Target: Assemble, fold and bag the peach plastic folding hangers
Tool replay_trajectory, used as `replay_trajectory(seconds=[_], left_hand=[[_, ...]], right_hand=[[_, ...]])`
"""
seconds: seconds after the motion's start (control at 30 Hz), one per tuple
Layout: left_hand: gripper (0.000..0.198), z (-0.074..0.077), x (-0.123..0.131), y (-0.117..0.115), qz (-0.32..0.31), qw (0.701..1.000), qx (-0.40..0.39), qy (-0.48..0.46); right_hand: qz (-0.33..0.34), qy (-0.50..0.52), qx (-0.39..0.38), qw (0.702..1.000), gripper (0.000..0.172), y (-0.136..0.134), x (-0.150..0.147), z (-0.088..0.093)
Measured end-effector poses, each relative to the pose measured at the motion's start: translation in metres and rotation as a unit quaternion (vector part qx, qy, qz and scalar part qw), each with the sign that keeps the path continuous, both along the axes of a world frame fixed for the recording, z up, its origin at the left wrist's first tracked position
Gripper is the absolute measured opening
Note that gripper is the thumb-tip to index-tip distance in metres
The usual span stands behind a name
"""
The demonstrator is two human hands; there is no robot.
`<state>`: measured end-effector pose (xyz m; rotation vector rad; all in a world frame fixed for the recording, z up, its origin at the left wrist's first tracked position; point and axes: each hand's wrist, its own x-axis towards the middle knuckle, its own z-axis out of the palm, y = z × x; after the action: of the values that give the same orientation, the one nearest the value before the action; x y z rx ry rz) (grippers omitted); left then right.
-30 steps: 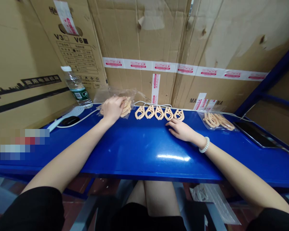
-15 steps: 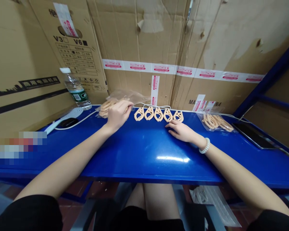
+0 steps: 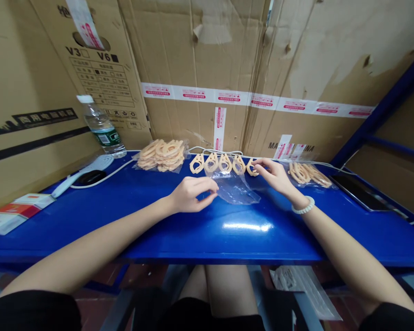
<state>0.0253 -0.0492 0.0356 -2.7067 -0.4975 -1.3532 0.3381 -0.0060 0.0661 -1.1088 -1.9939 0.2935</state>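
My left hand (image 3: 195, 194) pinches the edge of a clear plastic bag (image 3: 239, 188) over the blue table. The bag stretches to the right and partly overlies a row of beige folding hangers (image 3: 197, 164), folded shut and lined up side by side. At the right end of that row, my right hand (image 3: 273, 174) has its thumb and fingers closed at the last folding hanger (image 3: 251, 167), partly covering it. A thick pile of similar hangers (image 3: 162, 155) lies on clear plastic behind my left hand.
More hangers in a clear bag (image 3: 308, 174) lie on the right beside a dark phone (image 3: 362, 192). At left are a water bottle (image 3: 105, 131), a white handled object (image 3: 86, 172), a black oval object (image 3: 92, 176) and a small box (image 3: 19, 212). Cardboard (image 3: 200, 55) walls the back.
My left hand has moved right and toward me from the hanger pile, bringing the clear bag along. My right hand has shifted slightly up and right, onto the last hanger.
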Motion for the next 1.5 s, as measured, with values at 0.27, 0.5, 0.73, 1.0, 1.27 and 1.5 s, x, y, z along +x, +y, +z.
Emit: replay_trajectory(seconds=[0.27, 0.5, 0.73, 1.0, 1.27, 1.5], left_hand=[[0.014, 0.002, 0.002, -0.011, -0.009, 0.998, 0.065, -0.022], [0.021, -0.004, 0.016, -0.006, 0.132, 0.991, 0.006, -0.031], [0.04, -0.015, 0.021, -0.003, 0.155, 0.987, 0.013, 0.046], [0.014, -0.01, 0.023, -0.004, 0.108, 0.981, 0.137, 0.08], [0.017, -0.014, 0.022, -0.001, 0.062, 0.975, 0.202, 0.073], [0.018, -0.016, 0.023, -0.006, 0.024, 0.963, 0.255, 0.083]], right_hand=[[0.117, -0.08, 0.01, 0.99, 0.031, -0.015, -0.014, 0.005], [0.133, -0.191, 0.081, 0.969, 0.041, -0.036, -0.035, 0.004], [0.139, -0.265, 0.157, 0.941, 0.024, -0.037, -0.047, -0.008], [0.185, -0.211, 0.126, 0.952, 0.013, -0.04, -0.053, -0.008], [-0.035, -0.28, 0.078, 0.956, 0.028, 0.019, -0.003, -0.001], [-0.053, -0.463, -0.016, 0.885, 0.074, 0.081, 0.034, -0.01]])
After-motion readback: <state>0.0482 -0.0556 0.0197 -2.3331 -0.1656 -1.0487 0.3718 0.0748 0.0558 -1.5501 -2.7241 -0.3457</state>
